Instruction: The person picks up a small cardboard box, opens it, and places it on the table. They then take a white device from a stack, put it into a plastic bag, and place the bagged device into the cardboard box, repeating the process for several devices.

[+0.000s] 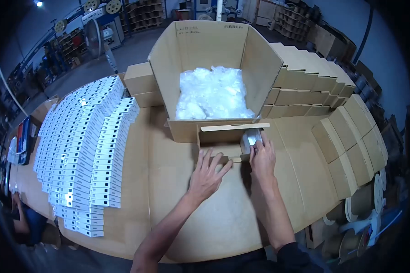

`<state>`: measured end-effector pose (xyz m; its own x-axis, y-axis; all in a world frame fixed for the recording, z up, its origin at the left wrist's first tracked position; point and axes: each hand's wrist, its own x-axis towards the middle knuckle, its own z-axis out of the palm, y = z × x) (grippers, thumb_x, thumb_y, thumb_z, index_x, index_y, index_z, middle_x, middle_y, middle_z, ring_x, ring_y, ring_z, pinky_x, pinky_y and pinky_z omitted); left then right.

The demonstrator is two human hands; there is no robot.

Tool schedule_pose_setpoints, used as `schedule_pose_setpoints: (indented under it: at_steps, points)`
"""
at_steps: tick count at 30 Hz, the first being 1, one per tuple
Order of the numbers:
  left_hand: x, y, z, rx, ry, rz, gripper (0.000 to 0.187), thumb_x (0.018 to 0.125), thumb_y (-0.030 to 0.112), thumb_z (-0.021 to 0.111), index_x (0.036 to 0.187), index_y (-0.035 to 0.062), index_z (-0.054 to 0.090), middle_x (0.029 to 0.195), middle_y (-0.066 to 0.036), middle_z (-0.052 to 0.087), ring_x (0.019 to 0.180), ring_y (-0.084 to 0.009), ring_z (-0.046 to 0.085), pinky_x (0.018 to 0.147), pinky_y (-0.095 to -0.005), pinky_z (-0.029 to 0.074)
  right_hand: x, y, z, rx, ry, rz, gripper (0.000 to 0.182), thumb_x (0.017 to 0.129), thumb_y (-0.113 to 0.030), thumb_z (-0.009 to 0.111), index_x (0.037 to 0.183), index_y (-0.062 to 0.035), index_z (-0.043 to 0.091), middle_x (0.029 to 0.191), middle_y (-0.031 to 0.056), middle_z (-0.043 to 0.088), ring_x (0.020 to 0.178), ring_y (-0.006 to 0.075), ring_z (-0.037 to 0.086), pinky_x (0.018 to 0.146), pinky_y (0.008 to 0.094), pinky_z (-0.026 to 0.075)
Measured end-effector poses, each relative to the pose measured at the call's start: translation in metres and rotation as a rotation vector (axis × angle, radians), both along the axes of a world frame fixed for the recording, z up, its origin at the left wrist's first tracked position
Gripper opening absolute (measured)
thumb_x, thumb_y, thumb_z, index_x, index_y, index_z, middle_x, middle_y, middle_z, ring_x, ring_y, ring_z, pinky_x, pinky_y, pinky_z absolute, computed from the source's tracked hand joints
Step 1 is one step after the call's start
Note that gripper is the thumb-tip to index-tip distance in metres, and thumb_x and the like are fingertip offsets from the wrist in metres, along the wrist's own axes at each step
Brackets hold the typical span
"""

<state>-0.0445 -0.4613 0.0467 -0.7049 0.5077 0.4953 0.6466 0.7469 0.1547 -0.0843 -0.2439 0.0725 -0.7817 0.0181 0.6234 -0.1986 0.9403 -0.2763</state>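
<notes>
A small open cardboard box (221, 149) stands on the table just in front of the large carton, its opening towards me. My left hand (205, 177) rests at its near edge, fingers spread out and touching the cardboard. At the right end of the box, my right hand (263, 159) has its fingers closed on a clear plastic-wrapped item (250, 138), partly inside the box. What is within the wrapping cannot be made out. Behind, the large carton (166, 59) holds a heap of clear plastic bags (212, 93).
Stacks of white printed boxes (73, 150) cover the table's left side. Brown cardboard boxes (305, 79) are stacked at the back right, and more (351, 141) at the right edge. Spools (364, 200) stand below. Another person's arm (20, 214) shows at far left.
</notes>
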Motion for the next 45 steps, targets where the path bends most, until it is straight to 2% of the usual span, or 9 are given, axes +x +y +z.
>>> schedule_pose_setpoints:
  at_steps: [5,14,20,22,25,28,34,41,45]
  points:
    - [0.003,0.001,0.005,0.012,0.035,0.020,0.059,0.083,0.013,0.071,0.140,0.0192,0.057,0.136,-0.013,0.052,0.133,-0.0340,0.048,0.118,-0.0681,0.025,-0.004,0.005,0.019,0.058,-0.233,0.037,0.013,0.082,0.001,0.068,0.095,0.0032,0.066,0.156,0.0129,0.048,0.093,0.0368,0.060,0.083,0.0485,0.053]
    - [-0.006,-0.008,0.012,0.144,0.046,-0.042,0.057,0.082,0.011,0.071,0.138,0.0138,0.058,0.135,-0.017,0.050,0.134,-0.0383,0.046,0.119,-0.0643,0.031,-0.004,0.013,0.013,0.084,-0.121,0.117,0.020,0.087,-0.002,0.065,0.106,0.0039,0.063,0.155,0.0151,0.048,0.095,0.0388,0.057,0.085,0.0482,0.050]
    - [-0.005,-0.019,0.015,0.189,0.079,-0.099,0.053,0.078,0.011,0.074,0.130,0.0088,0.062,0.132,-0.016,0.053,0.135,-0.0362,0.046,0.120,-0.0612,0.032,0.005,0.012,0.010,0.128,-0.123,0.061,0.022,0.094,-0.010,0.065,0.112,0.0034,0.064,0.149,0.0208,0.052,0.123,0.0419,0.055,0.102,0.0479,0.046]
    - [0.008,-0.032,0.014,0.173,0.121,-0.158,0.050,0.077,0.013,0.075,0.125,0.0082,0.065,0.129,-0.015,0.055,0.135,-0.0346,0.047,0.120,-0.0609,0.031,0.011,-0.002,0.023,0.075,0.061,0.081,0.020,0.096,-0.010,0.063,0.111,0.0024,0.064,0.145,0.0218,0.054,0.129,0.0417,0.052,0.105,0.0505,0.044]
    - [0.049,-0.058,0.020,0.277,0.117,0.015,0.042,0.079,0.013,0.075,0.120,0.0096,0.068,0.129,-0.012,0.058,0.131,-0.0317,0.052,0.120,-0.0603,0.031,0.029,-0.048,0.054,-0.076,0.052,0.194,0.018,0.095,-0.006,0.063,0.110,0.0020,0.064,0.141,0.0215,0.056,0.129,0.0409,0.053,0.105,0.0500,0.044]
    - [0.098,-0.100,0.029,0.392,0.126,0.232,0.035,0.081,0.010,0.074,0.116,0.0071,0.069,0.127,-0.013,0.060,0.124,-0.0313,0.058,0.117,-0.0576,0.036,0.049,-0.117,0.063,-0.197,-0.025,0.566,0.021,0.091,-0.001,0.065,0.112,0.0003,0.064,0.139,0.0207,0.057,0.127,0.0402,0.055,0.105,0.0494,0.044]
    - [0.184,-0.207,0.026,0.342,0.162,0.716,0.042,0.082,0.000,0.069,0.123,-0.0009,0.061,0.128,-0.019,0.059,0.124,-0.0360,0.057,0.111,-0.0488,0.044,0.071,-0.250,0.029,0.040,-0.224,1.203,0.045,0.087,-0.001,0.065,0.131,-0.0060,0.058,0.144,0.0161,0.055,0.130,0.0394,0.052,0.105,0.0493,0.045]
    - [0.207,-0.260,0.011,0.269,0.063,0.892,0.057,0.084,-0.003,0.067,0.139,0.0002,0.053,0.140,-0.016,0.057,0.136,-0.0375,0.050,0.115,-0.0484,0.042,0.086,-0.337,0.006,0.266,-0.262,1.230,0.063,0.086,-0.005,0.063,0.146,-0.0169,0.051,0.156,0.0088,0.045,0.137,0.0376,0.046,0.107,0.0525,0.042]
    - [0.212,-0.265,0.003,0.209,0.082,0.895,0.054,0.086,-0.002,0.067,0.139,0.0033,0.056,0.136,-0.012,0.059,0.134,-0.0329,0.052,0.111,-0.0455,0.044,0.086,-0.345,-0.003,0.297,-0.277,1.227,0.064,0.085,-0.002,0.062,0.147,-0.0142,0.050,0.156,0.0101,0.043,0.138,0.0377,0.044,0.107,0.0516,0.042]
